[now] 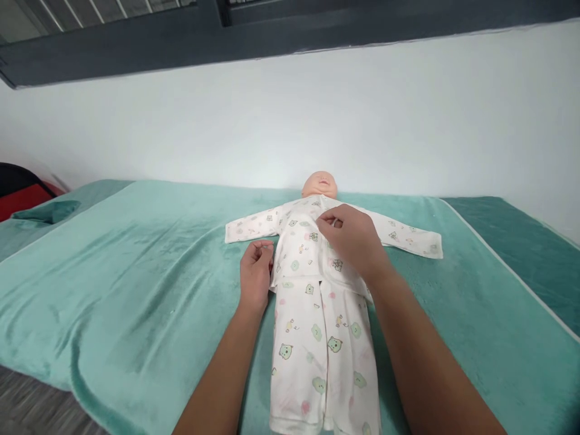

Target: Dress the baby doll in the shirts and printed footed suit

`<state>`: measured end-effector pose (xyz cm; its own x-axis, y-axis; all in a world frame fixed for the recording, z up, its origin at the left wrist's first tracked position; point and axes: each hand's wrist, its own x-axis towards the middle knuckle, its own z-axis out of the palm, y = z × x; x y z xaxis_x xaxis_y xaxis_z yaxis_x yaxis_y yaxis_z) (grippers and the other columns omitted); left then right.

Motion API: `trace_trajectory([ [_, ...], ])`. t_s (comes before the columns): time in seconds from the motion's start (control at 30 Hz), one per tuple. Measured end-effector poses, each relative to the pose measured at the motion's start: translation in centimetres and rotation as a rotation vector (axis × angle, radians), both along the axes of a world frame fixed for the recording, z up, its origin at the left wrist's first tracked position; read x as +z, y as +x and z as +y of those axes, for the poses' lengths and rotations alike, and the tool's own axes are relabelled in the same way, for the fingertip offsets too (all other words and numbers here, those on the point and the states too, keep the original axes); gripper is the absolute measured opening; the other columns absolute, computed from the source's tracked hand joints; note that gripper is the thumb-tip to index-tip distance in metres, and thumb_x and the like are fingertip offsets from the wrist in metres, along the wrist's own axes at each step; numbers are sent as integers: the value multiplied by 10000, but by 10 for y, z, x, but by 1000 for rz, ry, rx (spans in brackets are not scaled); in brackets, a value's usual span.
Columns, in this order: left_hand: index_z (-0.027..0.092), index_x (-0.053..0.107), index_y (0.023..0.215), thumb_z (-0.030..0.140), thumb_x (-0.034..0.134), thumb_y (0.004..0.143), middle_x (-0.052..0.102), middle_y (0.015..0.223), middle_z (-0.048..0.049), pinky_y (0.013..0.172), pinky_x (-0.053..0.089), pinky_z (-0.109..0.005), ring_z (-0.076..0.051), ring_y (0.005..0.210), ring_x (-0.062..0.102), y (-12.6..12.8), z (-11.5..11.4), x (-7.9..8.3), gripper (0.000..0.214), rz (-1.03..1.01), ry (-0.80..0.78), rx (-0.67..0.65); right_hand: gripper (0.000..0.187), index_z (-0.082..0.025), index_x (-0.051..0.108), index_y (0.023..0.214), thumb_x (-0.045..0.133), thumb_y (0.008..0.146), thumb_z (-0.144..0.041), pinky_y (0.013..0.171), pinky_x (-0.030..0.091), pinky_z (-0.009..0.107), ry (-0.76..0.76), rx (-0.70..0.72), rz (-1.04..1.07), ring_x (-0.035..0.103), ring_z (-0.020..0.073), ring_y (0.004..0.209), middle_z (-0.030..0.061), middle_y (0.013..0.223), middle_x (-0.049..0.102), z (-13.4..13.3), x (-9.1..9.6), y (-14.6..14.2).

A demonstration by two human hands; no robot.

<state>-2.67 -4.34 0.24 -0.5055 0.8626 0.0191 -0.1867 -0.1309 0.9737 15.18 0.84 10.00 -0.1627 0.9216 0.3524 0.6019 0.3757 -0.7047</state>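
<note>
A baby doll (319, 183) lies on its back, its head toward the wall. It wears a white baby shirt (296, 248) with small green animal prints, its sleeves spread out to both sides. Matching baby trousers (301, 344) cover the legs, under the shirt's hem. My right hand (351, 238) is over the chest, thumb and finger pinched at the shirt's front. At the shirt's left side, my left hand (257, 272) rests with curled fingers close against the fabric; what its fingertips hold, if anything, is hidden.
A turquoise plush blanket (136, 284) with folds on its left covers the surface. Behind it rises a white wall (254, 127) below a dark window frame (136, 57). A red and black item (22, 196) sits at the far left. Grey floor (36, 405) shows at lower left.
</note>
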Motion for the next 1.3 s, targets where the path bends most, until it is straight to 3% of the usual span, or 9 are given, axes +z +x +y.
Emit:
trace_trajectory([
  [0.2,186,664,921,383,716,797,424,602,71,505,309,-210,-69,524,360,1,-1,0,238,-12,-5,-4,123,-236,688,785,578,841,-231,711,454,334,43,137,129,563,158,721,2,785,659,4,-7,10],
  [0.33,186,665,927,380,714,795,427,606,70,503,313,-205,-69,528,364,0,-2,0,240,-9,0,-13,162,-235,686,980,574,864,-240,880,498,382,153,60,292,620,197,974,46,1089,676,17,-21,13],
  [0.47,182,664,930,391,715,789,436,608,68,497,314,-204,-72,529,368,0,-1,-2,257,4,-1,-13,338,-238,639,1211,591,890,-334,1095,401,482,54,69,248,549,263,1249,76,1332,624,30,-28,18],
  [0.73,180,662,939,392,703,800,417,607,71,498,314,-199,-70,533,362,1,-2,-2,257,-3,-1,-26,379,-324,649,1287,488,969,-452,1195,309,518,-10,259,92,453,286,1403,14,1467,560,50,-22,20],
  [0.97,189,632,905,314,663,806,436,572,76,501,333,-203,-69,496,378,2,-4,6,162,-50,67,74,490,-336,580,1408,525,957,-521,1259,195,477,-116,289,130,330,253,1497,-24,1578,438,51,-28,27],
  [1.07,197,623,935,332,644,832,449,590,71,555,417,-231,-87,514,438,-2,-34,9,171,-39,92,136,516,-318,577,1416,558,942,-522,1260,190,452,-163,249,207,332,255,1497,-16,1578,437,43,-31,32],
  [1.13,204,633,986,381,614,874,506,635,48,621,460,-252,-110,579,512,-14,-74,2,210,86,40,214,494,-312,618,1374,597,920,-506,1247,225,445,-175,197,283,378,263,1473,-6,1548,482,38,-35,35],
  [1.23,226,636,1055,406,609,879,656,904,-28,809,511,-328,-181,828,639,-55,-157,-31,253,447,-64,444,393,-289,717,1221,659,868,-452,1198,328,452,-134,88,467,519,266,1362,16,1395,639,32,-47,40],
  [1.3,236,648,1057,405,625,842,655,1114,-76,972,489,-428,-252,1036,635,-95,-220,-61,275,773,-133,542,339,-253,748,1123,688,830,-413,1156,394,437,-92,-8,639,590,252,1275,36,1282,706,29,-55,41],
])
